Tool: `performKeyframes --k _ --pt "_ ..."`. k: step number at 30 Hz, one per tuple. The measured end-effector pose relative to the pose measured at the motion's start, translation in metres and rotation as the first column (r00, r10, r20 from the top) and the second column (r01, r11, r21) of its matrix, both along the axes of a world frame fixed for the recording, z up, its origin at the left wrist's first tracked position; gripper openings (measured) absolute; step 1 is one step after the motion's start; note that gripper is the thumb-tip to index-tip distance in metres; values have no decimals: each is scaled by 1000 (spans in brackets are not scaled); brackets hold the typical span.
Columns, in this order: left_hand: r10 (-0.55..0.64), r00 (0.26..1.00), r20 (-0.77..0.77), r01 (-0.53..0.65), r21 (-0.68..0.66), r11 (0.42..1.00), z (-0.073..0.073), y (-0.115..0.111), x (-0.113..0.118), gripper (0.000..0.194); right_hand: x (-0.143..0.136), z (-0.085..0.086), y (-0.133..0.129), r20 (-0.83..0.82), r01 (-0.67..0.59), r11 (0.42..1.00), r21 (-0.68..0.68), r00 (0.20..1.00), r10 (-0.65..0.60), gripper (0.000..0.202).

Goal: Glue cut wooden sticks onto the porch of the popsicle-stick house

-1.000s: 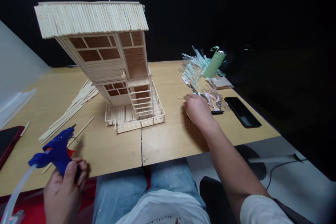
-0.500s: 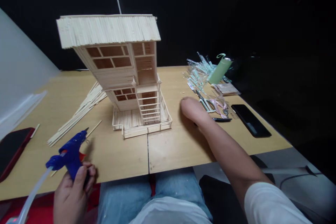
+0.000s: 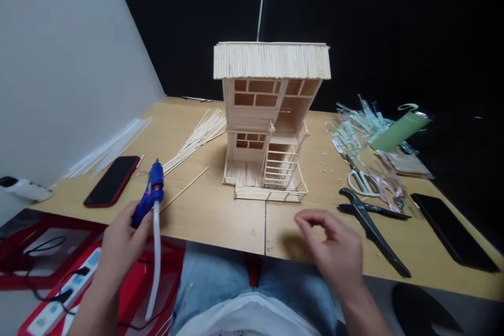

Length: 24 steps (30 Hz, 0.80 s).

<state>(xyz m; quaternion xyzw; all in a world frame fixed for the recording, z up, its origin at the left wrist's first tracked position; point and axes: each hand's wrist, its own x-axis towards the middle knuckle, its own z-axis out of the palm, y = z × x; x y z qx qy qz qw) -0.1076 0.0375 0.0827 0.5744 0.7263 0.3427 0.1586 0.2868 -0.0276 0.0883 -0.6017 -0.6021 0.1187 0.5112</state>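
Observation:
My left hand [image 3: 128, 239] grips the handle of a blue hot glue gun [image 3: 154, 184], its nozzle pointing away from me and a translucent glue stick [image 3: 156, 257] sticking out behind. My right hand [image 3: 334, 247] is above the table's front edge, thumb and forefinger pressed together in a ring; whatever may be between the tips is too small to make out. In the middle of the table stands a two-storey model house [image 3: 252, 121] of thin wooden sticks, with a slatted roof, a ladder-like stair and a railed deck. A single stick [image 3: 185, 188] lies between the glue gun and the house.
Several loose sticks [image 3: 197, 139] lie behind the glue gun, near a red-edged phone [image 3: 112, 181]. At right are black-handled pliers or cutters [image 3: 372, 226], white-handled scissors [image 3: 363, 182], a green bottle [image 3: 399, 131], plastic wrappers [image 3: 362, 121] and a black phone [image 3: 452, 231]. A power strip [image 3: 65, 294] sits low left.
My right hand has drawn back from beside the scissors to the front edge, uncovering the black tool. The glue gun, still in my left hand, now points more straight ahead. The view has turned left.

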Motion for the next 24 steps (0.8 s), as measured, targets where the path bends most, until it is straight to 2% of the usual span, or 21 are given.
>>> performKeyframes --k 2,4,10,14,18,24 --pt "-41 990 -133 40 -15 999 4 7 -18 42 -26 -2 -7 21 -196 980 21 981 195 10" --pt "-78 977 -198 76 -17 997 5 15 -29 43 -45 1 -10 15 -307 951 39 952 307 15" --pt "-158 946 -283 145 -65 987 0 40 -37 42 -68 17 -3 60 -407 910 75 913 404 20" --pt "-84 924 -374 58 -80 995 -1 61 -37 43 -72 19 7 50 -498 865 61 867 496 19" --pt "-10 909 -417 -55 -144 988 4 81 -35 53 -80 12 14 -15 -574 818 19 818 575 16" --pt "-32 881 -473 -118 -286 951 13 102 -25 72 -91 -2 18 -8 -662 748 -41 749 662 29"
